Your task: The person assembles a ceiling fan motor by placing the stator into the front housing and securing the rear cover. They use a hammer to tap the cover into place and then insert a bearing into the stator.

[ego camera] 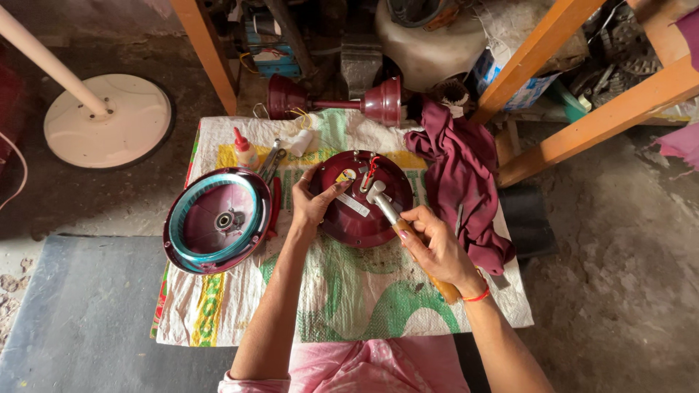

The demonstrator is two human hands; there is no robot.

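I see a glossy maroon metal housing [362, 200], a wooden-handled hammer [408, 236] with dull steel head, and beside the housing, soft matt maroon cloth [462, 178].
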